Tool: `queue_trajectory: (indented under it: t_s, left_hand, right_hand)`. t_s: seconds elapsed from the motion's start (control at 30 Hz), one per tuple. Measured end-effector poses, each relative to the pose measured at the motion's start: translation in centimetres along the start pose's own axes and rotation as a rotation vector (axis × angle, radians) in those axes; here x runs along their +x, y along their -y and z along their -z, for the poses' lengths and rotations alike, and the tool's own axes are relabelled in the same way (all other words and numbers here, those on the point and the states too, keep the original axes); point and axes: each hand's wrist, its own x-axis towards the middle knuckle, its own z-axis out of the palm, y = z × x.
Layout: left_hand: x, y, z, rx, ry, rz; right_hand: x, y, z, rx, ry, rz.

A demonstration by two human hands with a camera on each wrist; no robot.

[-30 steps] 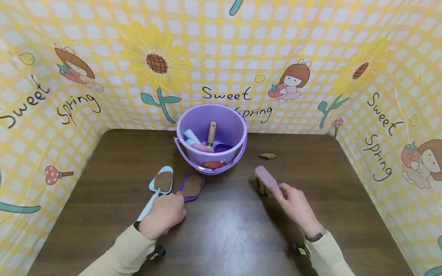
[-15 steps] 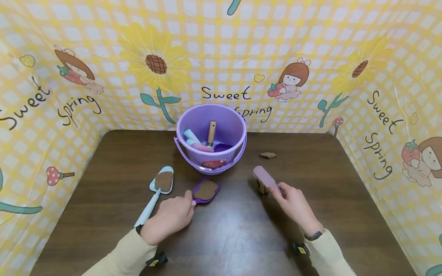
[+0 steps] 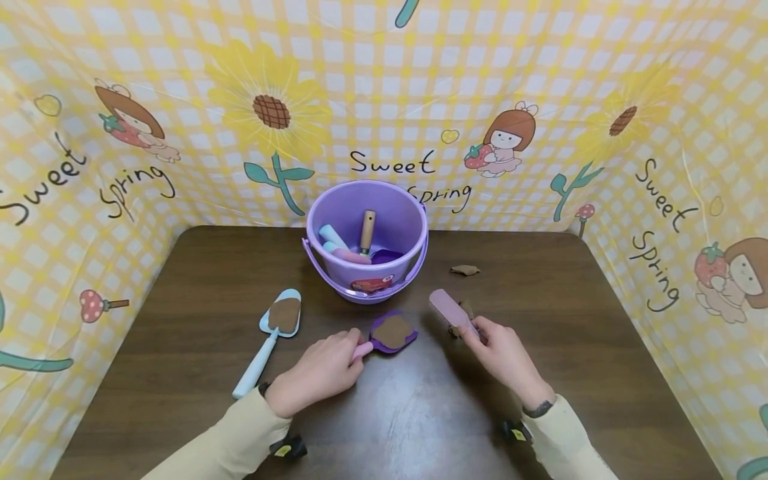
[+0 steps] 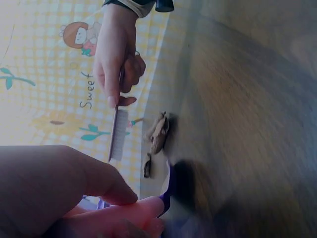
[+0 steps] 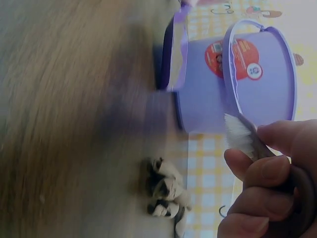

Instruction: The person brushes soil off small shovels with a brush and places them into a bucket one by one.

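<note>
My left hand (image 3: 324, 367) grips the pink handle of a small purple shovel (image 3: 363, 351). A flat brown patch (image 3: 393, 333) covers the middle of its blade, which hangs close over the table. In my right hand (image 3: 507, 353) is a pink brush (image 3: 449, 308), its white bristles (image 5: 237, 134) showing in the right wrist view. Curled brown dry leaves (image 5: 171, 191) lie just beyond the brush, partly hidden by it in the head view. Farther back rests a single curled leaf (image 3: 465, 270).
A purple bucket (image 3: 367, 283) stands at the back, with several handled tools inside and its carrying handle down in front. To the left lies a light blue trowel (image 3: 257, 367) bearing another brown patch (image 3: 285, 315). Yellow checked cloth (image 3: 384, 87) walls the table (image 3: 384, 427).
My left hand has carried the purple shovel rightward, toward the leaves, uncovering the blue trowel's handle. The pink brush has shifted slightly left and more of the leaves shows behind it.
</note>
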Motion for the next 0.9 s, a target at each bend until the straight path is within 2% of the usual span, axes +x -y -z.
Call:
queue_trajectory:
  t_s: [0.17,0.37,0.47,0.6,0.73,0.9]
  left_hand:
    - [1.2,-0.9,-0.8,-0.07,-0.033,-0.054]
    - [2.4,-2.3,-1.5,-0.118,-0.153,-0.116]
    - [2.9,-3.0,-1.5,-0.117,-0.209,-0.139]
    - [3.2,-3.7,-1.4,-0.1,-0.24,-0.155]
    - [3.3,-4.1,-1.4,-0.097,-0.249,-0.183]
    - [3.5,-4.3,-1.7,-0.094,-0.286,-0.213]
  right_hand:
    - [-0.1,0.7,-0.6,-0.004,0.012,0.046]
    - [-0.3,1.6,-1.3,-0.028,0.039,0.153]
    - [-0.4,1.8,-1.7,-0.034,0.038,0.214]
    - [-0.4,1.9,-1.9,-0.073,-0.003,0.258]
    - [-0.3,1.8,-1.7,-0.119,-0.051,0.229]
    - [-0.2,1.8,-1.4,-0.104,-0.08,0.123]
